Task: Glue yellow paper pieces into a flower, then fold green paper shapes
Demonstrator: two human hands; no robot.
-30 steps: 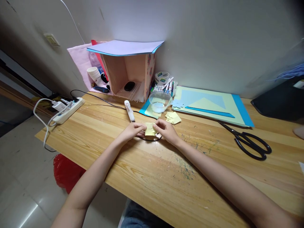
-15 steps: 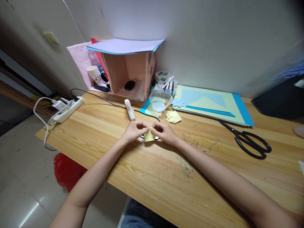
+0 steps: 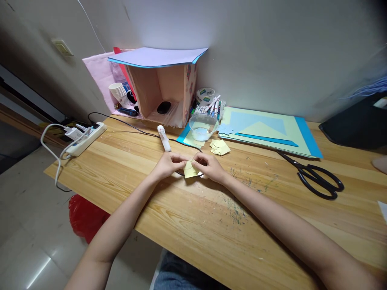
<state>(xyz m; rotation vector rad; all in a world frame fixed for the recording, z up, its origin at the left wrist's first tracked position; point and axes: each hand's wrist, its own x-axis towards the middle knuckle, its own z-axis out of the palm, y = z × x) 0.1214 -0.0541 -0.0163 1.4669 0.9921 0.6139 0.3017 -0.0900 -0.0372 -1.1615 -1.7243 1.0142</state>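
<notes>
A small piece of yellow paper [image 3: 190, 170] is held between both hands, just above the wooden table. My left hand [image 3: 169, 164] pinches its upper left edge between thumb and fingers. On the other side my right hand [image 3: 208, 166] pinches the upper right edge, thumb close to the left one. Right behind the left hand stands a white glue gun [image 3: 163, 138], its lower part hidden by that hand. Its black cord [image 3: 187, 145] runs behind and under the hands. A little pile of yellow paper pieces [image 3: 220, 147] lies beyond the right hand.
A clear plastic bowl [image 3: 203, 125] with light scraps stands behind the pile. Black scissors [image 3: 317, 177] lie at the right, below stacked coloured paper sheets [image 3: 304, 137]. A pink open box [image 3: 169, 88] stands at the wall. A power strip [image 3: 87, 141] is at the left edge.
The hands have drawn slightly apart along the paper's top edge, showing more of it. Both still pinch it. The whole view has shifted a little.
</notes>
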